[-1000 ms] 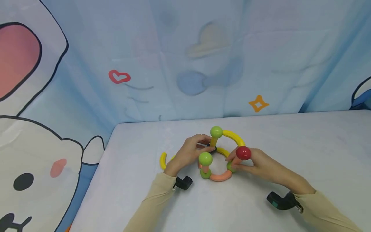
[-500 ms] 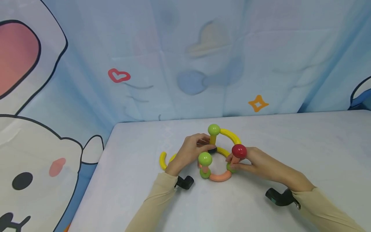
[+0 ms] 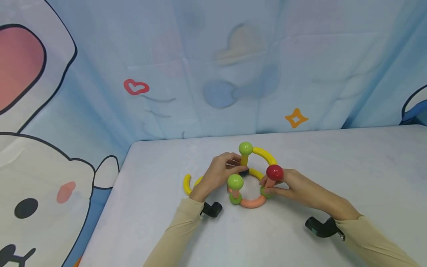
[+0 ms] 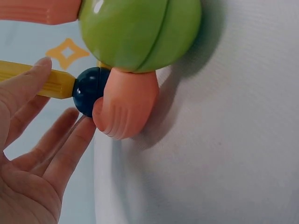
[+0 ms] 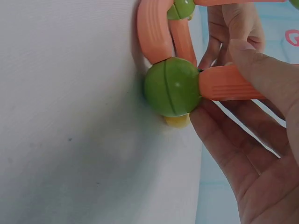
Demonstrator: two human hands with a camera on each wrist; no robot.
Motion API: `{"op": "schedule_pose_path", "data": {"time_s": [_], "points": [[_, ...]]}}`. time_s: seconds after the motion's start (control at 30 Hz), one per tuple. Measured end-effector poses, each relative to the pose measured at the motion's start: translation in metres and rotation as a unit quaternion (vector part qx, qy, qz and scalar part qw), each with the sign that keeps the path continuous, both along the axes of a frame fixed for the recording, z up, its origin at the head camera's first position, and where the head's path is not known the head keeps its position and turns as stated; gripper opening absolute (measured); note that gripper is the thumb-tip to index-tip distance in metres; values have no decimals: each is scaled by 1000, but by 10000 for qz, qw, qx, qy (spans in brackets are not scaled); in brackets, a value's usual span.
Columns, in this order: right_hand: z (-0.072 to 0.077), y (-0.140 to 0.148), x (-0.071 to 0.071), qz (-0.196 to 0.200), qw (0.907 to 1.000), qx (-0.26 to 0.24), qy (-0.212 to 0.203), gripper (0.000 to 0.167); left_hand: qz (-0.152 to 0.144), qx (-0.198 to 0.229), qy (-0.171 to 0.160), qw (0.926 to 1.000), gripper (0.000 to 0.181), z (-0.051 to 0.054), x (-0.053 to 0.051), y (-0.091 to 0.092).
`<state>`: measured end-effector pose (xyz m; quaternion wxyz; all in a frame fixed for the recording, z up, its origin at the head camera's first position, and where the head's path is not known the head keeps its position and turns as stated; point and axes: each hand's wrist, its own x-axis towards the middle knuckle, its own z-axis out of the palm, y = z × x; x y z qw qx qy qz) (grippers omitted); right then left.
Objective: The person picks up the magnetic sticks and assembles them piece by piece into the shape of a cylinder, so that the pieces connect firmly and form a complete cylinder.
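A ball-and-rod building toy stands on the table, its base a ring with an orange curved rod [image 3: 253, 202] in front. My left hand [image 3: 220, 172] pinches an upright yellow rod [image 4: 60, 85], fingertips against the dark blue ball [image 4: 87, 91] at its foot. On the other side, my right hand [image 3: 295, 185] grips an upright orange rod [image 5: 225, 84] just above a green ball [image 5: 173, 86]. The red ball [image 3: 275, 172] tops that rod. A yellow curved rod [image 3: 265, 154] runs from near it to a green ball [image 3: 245, 148]. Another green ball [image 3: 235, 182] caps the near orange upright.
Loose yellow curved pieces [image 3: 187, 184] lie left of the toy, partly hidden behind my left wrist. Black wrist cameras [image 3: 323, 227] hang under both forearms. A blue printed curtain [image 3: 200, 48] rises behind the table's [image 3: 260, 237] far edge.
The toy's upper part, with the red ball and rear green ball, has shifted slightly left and away, mostly in the first half second. Both hands keep their holds.
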<state>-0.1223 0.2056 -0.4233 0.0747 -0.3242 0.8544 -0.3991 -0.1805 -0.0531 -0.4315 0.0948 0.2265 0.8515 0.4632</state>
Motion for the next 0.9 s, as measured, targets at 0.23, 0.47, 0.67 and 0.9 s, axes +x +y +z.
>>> {"op": "schedule_pose_path", "data": {"time_s": [0.23, 0.47, 0.67, 0.9], "points": [[-1, 18, 2, -102, 9998, -127, -133, 42, 132, -174, 229, 9995, 42, 8, 4, -18], [27, 44, -17, -822, 9962, -120, 244, 37, 1088, -633, 515, 9907, 32, 16, 14, -66], [70, 31, -39, -709, 9964, -135, 445, 30, 1309, -1272, 193, 9830, 29, 10, 28, -86], [114, -10, -62, -22, 9998, 52, 174, 30, 1166, -1713, -120, 9782, 36, 8, 34, -85]]}}
